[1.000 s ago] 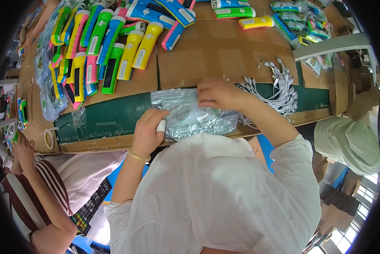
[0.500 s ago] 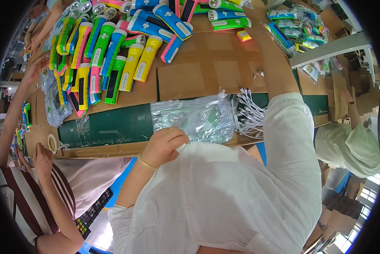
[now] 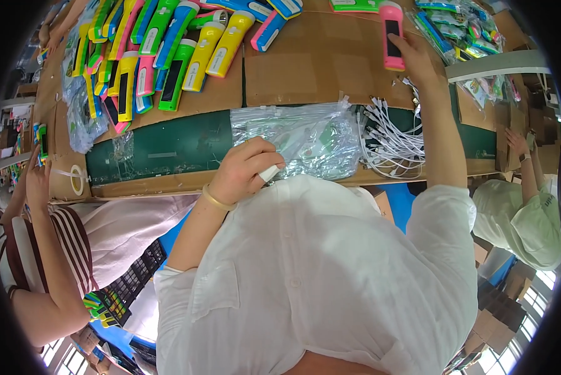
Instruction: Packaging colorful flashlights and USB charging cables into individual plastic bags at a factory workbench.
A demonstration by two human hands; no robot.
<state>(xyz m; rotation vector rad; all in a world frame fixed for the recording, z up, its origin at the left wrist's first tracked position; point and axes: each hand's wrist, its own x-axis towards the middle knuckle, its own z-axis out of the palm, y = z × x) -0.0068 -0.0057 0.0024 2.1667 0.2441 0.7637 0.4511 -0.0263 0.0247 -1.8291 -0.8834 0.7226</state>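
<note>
My right hand (image 3: 420, 57) is stretched out over the right of the table, wrapped round a pink flashlight (image 3: 392, 55) with a dark panel on its side and its head pointing away. Close to my shirt, my left hand (image 3: 246, 167) is closed on a small white piece (image 3: 270, 173) whose kind I cannot make out. Just beyond it lies a stack of clear plastic bags (image 3: 321, 144). White cables (image 3: 390, 147) lie in a loose bundle to the right of the bags.
Many green, yellow, blue and pink flashlights (image 3: 186, 62) cover the far left on cardboard (image 3: 305, 69). Bagged flashlights (image 3: 461, 28) are heaped at the far right behind a pale metal bar (image 3: 505, 64). A tape roll (image 3: 76, 180) lies at the left. Co-workers stand on both sides.
My right hand has come nearer from the far side, now with the pink flashlight in it. The white piece now shows in my left hand. The whole view has shifted.
</note>
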